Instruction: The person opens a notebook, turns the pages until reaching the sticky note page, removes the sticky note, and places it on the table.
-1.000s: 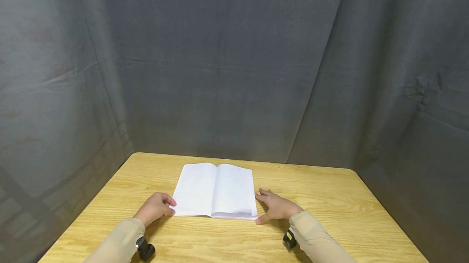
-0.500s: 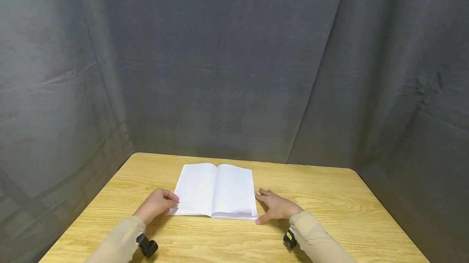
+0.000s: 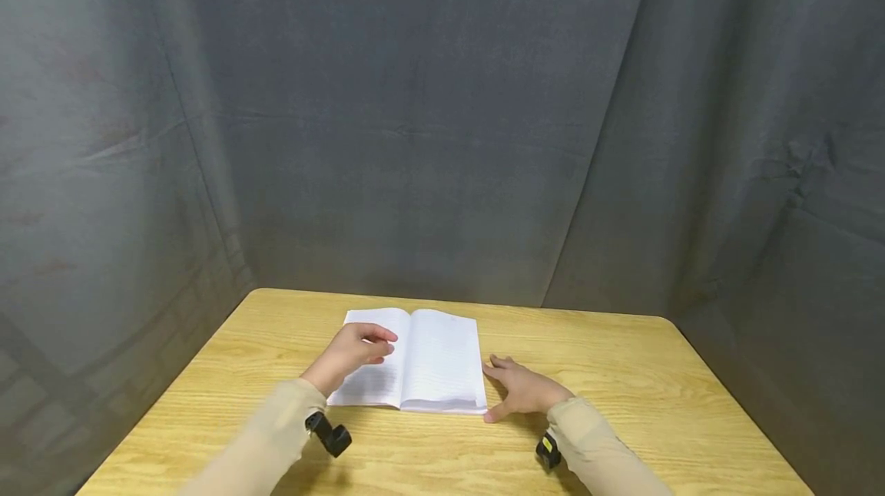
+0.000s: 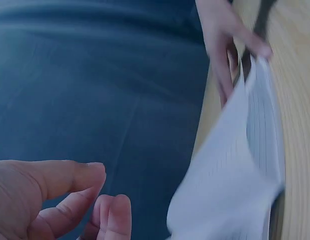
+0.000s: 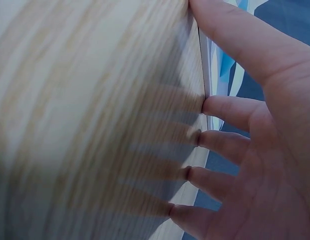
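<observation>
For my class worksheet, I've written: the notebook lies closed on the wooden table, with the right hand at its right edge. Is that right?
Not quite: the notebook is open, as the head view shows. It does lie on the wooden table, with the right hand at its right edge.

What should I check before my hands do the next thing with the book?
1. Book lies open on the table: ok, both sides show.
2. Right hand is at the book's right edge: ok, with its thumb by the near corner.
3. Left hand is free: ok, it holds nothing and is over the left page.
4. Right page lies flat: not ok, its near edge bows up from the sheets below.
5. Pages have no writing: cannot tell, there are faint lines but small marks wouldn't show.
</observation>
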The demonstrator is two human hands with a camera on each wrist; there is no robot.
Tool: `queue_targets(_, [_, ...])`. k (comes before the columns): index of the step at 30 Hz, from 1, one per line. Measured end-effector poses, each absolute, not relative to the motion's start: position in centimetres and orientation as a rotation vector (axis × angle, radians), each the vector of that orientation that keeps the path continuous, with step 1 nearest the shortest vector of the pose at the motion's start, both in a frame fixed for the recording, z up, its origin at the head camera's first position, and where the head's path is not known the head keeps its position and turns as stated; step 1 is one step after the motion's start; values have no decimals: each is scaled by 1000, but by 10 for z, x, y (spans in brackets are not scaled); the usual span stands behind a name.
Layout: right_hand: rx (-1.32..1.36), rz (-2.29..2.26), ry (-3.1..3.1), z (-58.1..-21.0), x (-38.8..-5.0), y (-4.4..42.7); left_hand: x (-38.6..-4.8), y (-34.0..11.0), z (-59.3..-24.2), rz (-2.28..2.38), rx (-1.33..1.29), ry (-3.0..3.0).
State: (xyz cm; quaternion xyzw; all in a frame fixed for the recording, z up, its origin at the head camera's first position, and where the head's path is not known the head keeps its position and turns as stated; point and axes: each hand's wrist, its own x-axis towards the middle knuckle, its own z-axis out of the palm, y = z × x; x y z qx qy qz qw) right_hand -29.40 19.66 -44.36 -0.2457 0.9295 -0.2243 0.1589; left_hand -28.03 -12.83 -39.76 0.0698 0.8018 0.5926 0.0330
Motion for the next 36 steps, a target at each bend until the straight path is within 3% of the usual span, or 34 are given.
queue_targets(18, [-731,-601,2700,-446,-296,197,-281,-36,-423,1718,565,2272])
queue_targets(36, [-708,-632,2676,-444,-294,197,-285,-7,-454,1356,579,2514])
